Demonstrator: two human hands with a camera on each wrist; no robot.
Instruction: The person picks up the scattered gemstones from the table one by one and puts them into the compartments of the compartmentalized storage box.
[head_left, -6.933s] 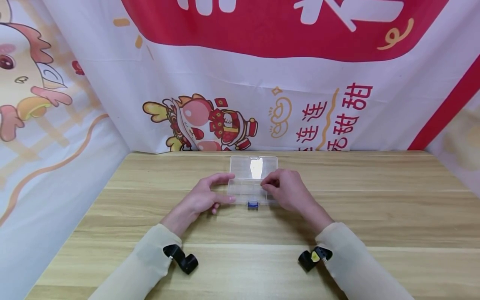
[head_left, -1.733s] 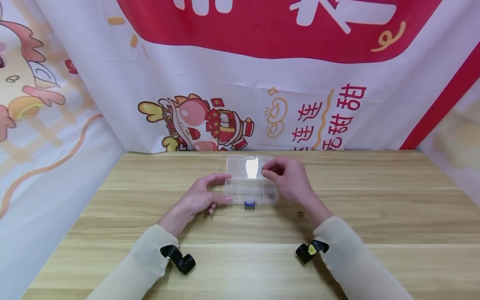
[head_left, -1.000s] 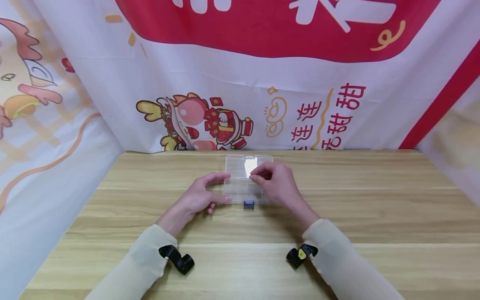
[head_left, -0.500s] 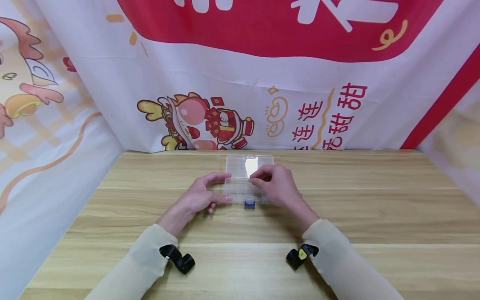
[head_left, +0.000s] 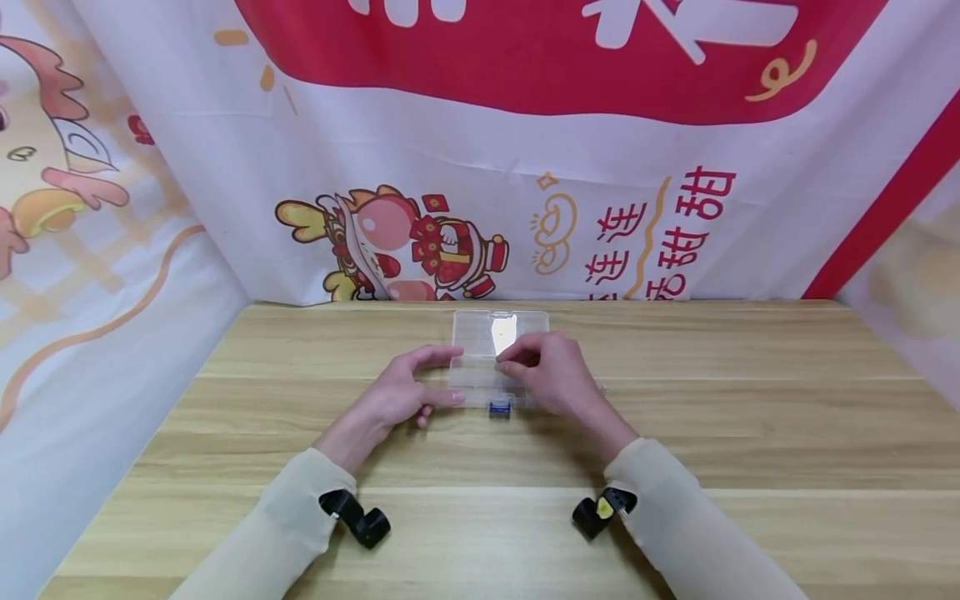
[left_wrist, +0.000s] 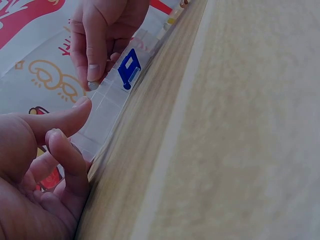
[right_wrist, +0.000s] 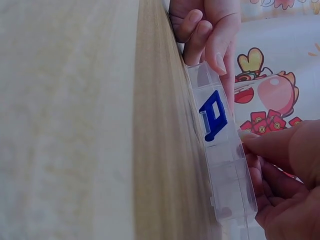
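A clear plastic compartment box (head_left: 472,375) stands near the back of the table, its lid (head_left: 472,333) folded open toward the wall and a blue latch (head_left: 499,408) on its front. My left hand (head_left: 401,392) holds the box's left end, thumb in front and index finger behind. Above the middle of the back compartments, my right hand (head_left: 551,371) pinches a small grey roundish piece (left_wrist: 92,85) between thumb and fingertips; its kind cannot be told. Small greyish rounded shapes (right_wrist: 203,76) show through the box wall in the right wrist view. My right hand covers the box's right part.
In the left wrist view, a small yellowish thing (left_wrist: 172,21) and a brown one (left_wrist: 184,3) lie beyond the box. A tiny pale thing (head_left: 602,388) peeks out beside my right wrist. A printed cloth (head_left: 450,133) hangs behind the wooden table (head_left: 750,400).
My right hand has moved left from the box's right edge to its middle and dropped slightly in the last half second. A brown spot near the right wrist is now hidden. My left hand stays.
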